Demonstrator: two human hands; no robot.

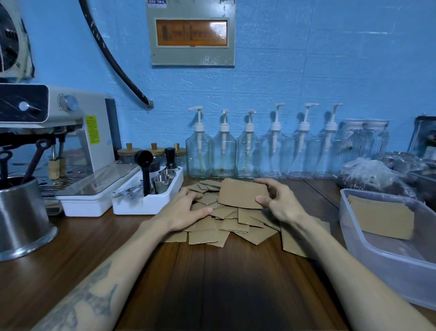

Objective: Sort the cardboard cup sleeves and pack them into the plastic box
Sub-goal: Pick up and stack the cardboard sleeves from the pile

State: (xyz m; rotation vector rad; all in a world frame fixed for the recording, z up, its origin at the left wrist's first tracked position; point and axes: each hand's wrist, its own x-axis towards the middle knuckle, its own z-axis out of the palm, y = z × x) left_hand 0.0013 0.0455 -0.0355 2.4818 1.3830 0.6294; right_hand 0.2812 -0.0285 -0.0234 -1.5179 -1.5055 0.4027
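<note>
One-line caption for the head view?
Right hand lifts a cardboard sleeve from the pile; plastic box waits.

Little can be read here. A small label (pixel 157 2) at the top edge of the grey wall cabinet (pixel 192 56) carries printed lettering, too blurred to make out. The yellow sticker (pixel 92 129) on the side of the coffee machine (pixel 94 122) bears fine print, also unreadable.
</note>
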